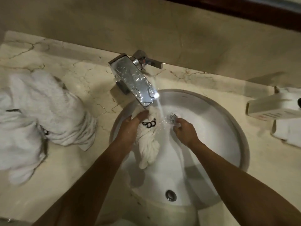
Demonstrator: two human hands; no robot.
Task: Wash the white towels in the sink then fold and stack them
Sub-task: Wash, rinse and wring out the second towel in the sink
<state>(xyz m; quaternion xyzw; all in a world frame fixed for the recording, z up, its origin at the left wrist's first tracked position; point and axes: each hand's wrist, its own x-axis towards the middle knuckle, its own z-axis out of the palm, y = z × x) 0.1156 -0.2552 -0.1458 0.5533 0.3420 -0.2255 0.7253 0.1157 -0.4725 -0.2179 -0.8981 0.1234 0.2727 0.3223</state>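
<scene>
Mid-wash from what I see. Left hand (130,126) fingers grasp a twisted towel (149,144) in the sink (228,128) beside the running tap (135,82); right hand (184,129) curled, contents unclear. Pile of towels (40,111) on worktop (84,75) unfolded. Folding, stacking left.

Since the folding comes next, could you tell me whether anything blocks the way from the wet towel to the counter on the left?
The crumpled pile of white towels fills the left marble counter; the twisted white towel, held by the left hand, has only the front strip free.
</scene>
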